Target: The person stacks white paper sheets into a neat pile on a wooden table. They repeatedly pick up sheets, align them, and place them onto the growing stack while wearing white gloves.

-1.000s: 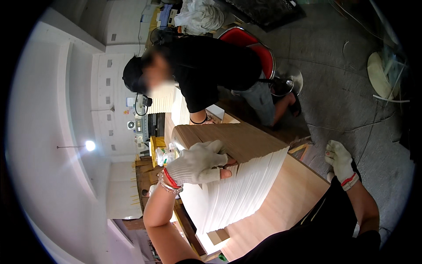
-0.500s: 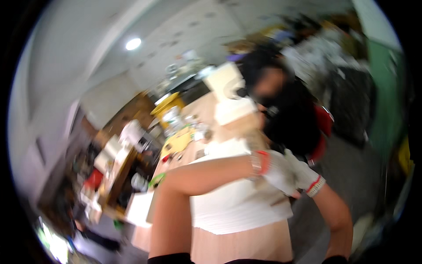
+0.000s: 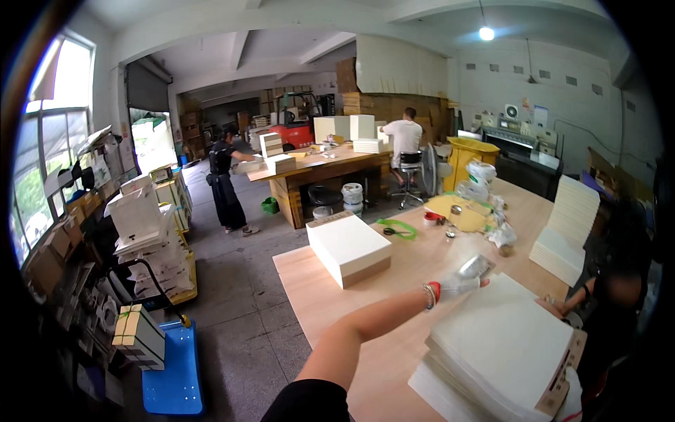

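Observation:
My left hand [image 3: 458,287], in a white glove with a red cuff, reaches across the wooden table [image 3: 380,316]. Its fingers stretch toward the far left corner of a thick stack of white sheets [image 3: 503,330]. Just beyond these fingers lies a shiny grey, clear-wrapped item [image 3: 476,266]; I cannot tell whether they touch it. My right hand [image 3: 573,395], also gloved, is low at the stack's right side, beside a brown printed edge strip [image 3: 562,373]. Its fingers are mostly hidden. A co-worker's bare hand [image 3: 559,306] is at the stack's far right edge.
A white block-shaped stack [image 3: 348,246] stands at the table's left. Beyond are green-handled scissors [image 3: 397,228], tape rolls [image 3: 434,218] and yellow sheets [image 3: 464,211]. Folded white boards [image 3: 568,225] stand at right. A blue trolley [image 3: 172,373] is on the floor; two people work behind.
My view has swung left and levelled. My hands, close together before, are now apart: left at the stack's far left corner, right low at its right side.

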The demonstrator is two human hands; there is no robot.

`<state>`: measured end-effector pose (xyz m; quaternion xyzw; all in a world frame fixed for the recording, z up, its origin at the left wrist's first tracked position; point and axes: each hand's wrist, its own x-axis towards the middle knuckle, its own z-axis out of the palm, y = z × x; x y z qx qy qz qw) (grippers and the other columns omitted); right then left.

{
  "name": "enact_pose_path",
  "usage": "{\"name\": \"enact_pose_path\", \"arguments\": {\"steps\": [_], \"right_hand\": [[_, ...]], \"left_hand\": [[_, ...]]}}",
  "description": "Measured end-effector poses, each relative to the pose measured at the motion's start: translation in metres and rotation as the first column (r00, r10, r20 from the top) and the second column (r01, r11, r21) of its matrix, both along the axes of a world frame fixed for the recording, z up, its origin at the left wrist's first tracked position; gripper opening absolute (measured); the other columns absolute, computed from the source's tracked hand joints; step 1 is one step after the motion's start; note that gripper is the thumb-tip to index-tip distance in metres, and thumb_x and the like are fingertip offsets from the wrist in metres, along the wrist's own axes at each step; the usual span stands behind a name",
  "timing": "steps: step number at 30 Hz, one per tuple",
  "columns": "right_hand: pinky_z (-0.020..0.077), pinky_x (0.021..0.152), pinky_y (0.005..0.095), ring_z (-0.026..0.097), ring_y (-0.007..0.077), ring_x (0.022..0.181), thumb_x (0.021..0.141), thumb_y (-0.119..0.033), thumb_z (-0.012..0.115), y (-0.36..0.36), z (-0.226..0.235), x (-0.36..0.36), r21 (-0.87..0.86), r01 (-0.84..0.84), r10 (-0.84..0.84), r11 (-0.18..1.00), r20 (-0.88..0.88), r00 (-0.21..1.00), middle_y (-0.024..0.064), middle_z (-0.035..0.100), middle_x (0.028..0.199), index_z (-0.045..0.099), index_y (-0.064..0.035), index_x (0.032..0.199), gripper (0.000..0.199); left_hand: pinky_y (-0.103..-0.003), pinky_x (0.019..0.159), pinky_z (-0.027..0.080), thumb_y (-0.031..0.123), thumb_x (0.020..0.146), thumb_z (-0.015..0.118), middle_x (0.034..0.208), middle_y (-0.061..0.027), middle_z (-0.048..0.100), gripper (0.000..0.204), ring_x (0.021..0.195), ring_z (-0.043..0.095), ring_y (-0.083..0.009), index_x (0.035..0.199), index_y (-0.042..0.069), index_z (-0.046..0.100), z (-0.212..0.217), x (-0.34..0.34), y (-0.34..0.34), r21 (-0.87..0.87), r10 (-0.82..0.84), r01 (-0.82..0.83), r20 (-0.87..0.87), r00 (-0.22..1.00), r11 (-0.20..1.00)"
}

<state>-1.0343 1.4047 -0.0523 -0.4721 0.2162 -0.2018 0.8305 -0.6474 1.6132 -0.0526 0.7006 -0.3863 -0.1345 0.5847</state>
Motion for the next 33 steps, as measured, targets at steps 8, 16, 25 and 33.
{"name": "enact_pose_path", "arguments": {"steps": [8,16,25,33], "right_hand": [[0.0386,0.099,0.0430,0.042,0.0294,0.121,0.091,-0.055,0.051,0.095,-0.022,-0.007,0.134,0.065,-0.028,0.989,-0.263,0.964,0.0079,0.043,0.139,0.034,-0.0119,0.144,0.071],[0.0412,0.097,0.0446,0.046,0.0311,0.119,0.090,-0.046,0.056,0.246,-0.058,0.008,-0.453,0.168,-0.352,0.875,-0.360,0.864,0.0112,0.044,0.138,0.030,-0.0093,0.145,0.071],[0.0538,0.078,0.0343,0.064,0.0223,0.089,0.063,-0.020,0.083,0.312,-0.123,0.124,-0.607,-0.119,-0.060,0.786,-0.266,0.962,0.0115,0.065,0.105,0.046,0.0038,0.125,0.076],[0.0532,0.081,0.0331,0.065,0.0230,0.096,0.069,-0.021,0.083,0.333,-0.198,0.186,-0.795,-0.179,0.025,0.580,-0.202,0.979,0.0078,0.067,0.109,0.067,-0.0051,0.107,0.045]], "left_hand": [[-0.029,0.084,0.045,0.041,0.080,0.071,0.104,-0.0057,0.064,0.046,0.094,0.057,-0.0131,0.110,0.006,0.064,-0.021,0.065,0.007,0.143,-0.398,0.456,-0.309,0.864,0.878],[-0.028,0.088,0.046,0.033,0.091,0.055,0.108,-0.0121,0.064,0.061,0.099,0.059,-0.0151,0.140,0.003,0.035,-0.042,0.090,0.151,0.269,-0.322,0.413,-0.324,0.889,0.870],[-0.034,0.092,0.049,0.011,0.073,0.079,0.127,-0.0163,0.055,0.085,0.110,0.059,-0.0237,0.143,0.004,0.031,-0.119,0.153,0.383,0.118,-0.413,0.457,-0.275,0.868,0.882],[-0.033,0.092,0.050,0.024,0.085,0.070,0.129,-0.0162,0.056,0.069,0.112,0.058,-0.0253,0.142,0.004,0.037,-0.240,0.211,0.482,0.307,-0.441,0.436,-0.058,0.896,0.846]]}}
